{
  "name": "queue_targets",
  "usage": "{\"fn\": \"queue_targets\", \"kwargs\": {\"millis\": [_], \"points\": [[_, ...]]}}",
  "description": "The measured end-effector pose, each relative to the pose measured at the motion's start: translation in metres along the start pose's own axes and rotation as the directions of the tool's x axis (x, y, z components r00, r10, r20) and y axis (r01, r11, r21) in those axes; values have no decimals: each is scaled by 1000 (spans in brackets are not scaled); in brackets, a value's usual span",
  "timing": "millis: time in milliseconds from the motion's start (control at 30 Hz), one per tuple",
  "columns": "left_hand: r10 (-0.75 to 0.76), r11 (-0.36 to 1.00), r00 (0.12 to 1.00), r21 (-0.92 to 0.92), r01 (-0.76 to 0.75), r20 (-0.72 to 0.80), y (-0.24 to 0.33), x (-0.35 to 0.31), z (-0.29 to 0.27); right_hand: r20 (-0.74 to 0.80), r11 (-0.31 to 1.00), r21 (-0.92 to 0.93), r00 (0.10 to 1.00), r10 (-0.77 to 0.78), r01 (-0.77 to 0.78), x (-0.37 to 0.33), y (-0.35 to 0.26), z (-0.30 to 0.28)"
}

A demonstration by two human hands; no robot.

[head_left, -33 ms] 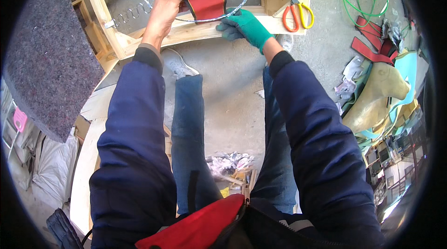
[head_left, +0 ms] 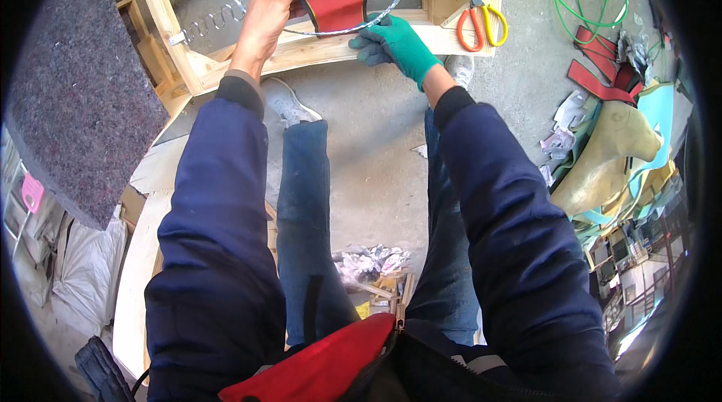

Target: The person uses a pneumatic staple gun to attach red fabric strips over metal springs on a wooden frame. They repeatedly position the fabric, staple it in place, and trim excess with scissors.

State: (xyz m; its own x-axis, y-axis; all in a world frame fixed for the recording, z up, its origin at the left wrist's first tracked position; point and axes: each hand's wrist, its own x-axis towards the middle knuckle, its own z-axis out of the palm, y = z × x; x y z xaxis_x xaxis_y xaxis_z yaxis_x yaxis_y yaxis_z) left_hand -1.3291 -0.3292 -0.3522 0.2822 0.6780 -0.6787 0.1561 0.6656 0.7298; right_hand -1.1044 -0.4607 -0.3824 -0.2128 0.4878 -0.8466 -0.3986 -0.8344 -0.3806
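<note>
Room over floor (head_left: 376, 154) between legs (head_left: 304, 176); scissors (head_left: 475, 3) in the way on wooden frame (head_left: 316, 50)

Red webbing (head_left: 336, 9) edged yellow-black; orange-and-yellow-handled scissors (head_left: 476, 3)

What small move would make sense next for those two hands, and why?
Perhaps the gloved right hand should press down the lower end of the red strap at the wooden rail: that end reaches the rail, the gloved fingers are close beside it, and the bare left hand grips the strap's upper fold.
</note>
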Motion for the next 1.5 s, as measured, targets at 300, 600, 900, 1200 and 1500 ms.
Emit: {"fn": "queue_targets", "kwargs": {"millis": [300, 600, 900, 1200, 1500], "points": [[138, 968, 982, 193, -162, 130, -5, -5, 9, -148, 992, -116, 988, 32, -50, -34, 17, 15], [156, 956, 982, 267, -124, -103, -8, -12, 7, -410, 785, -574, 748, -522, 234, -77, -34, -14], [188, 935, 972, 328, -134, -138, -6, -11, 10, 407, -443, -896, 441, -800, 23, 13, -161, -73], [345, 864, 933, 423, -274, -101, -1, -8, 20, 371, -223, -922, 556, -744, 316, -79, -213, -74], [393, 854, 906, 427, -298, -153, -4, -8, 20, -325, 928, -359, 945, -19, -105, -250, -102, -77]]}}
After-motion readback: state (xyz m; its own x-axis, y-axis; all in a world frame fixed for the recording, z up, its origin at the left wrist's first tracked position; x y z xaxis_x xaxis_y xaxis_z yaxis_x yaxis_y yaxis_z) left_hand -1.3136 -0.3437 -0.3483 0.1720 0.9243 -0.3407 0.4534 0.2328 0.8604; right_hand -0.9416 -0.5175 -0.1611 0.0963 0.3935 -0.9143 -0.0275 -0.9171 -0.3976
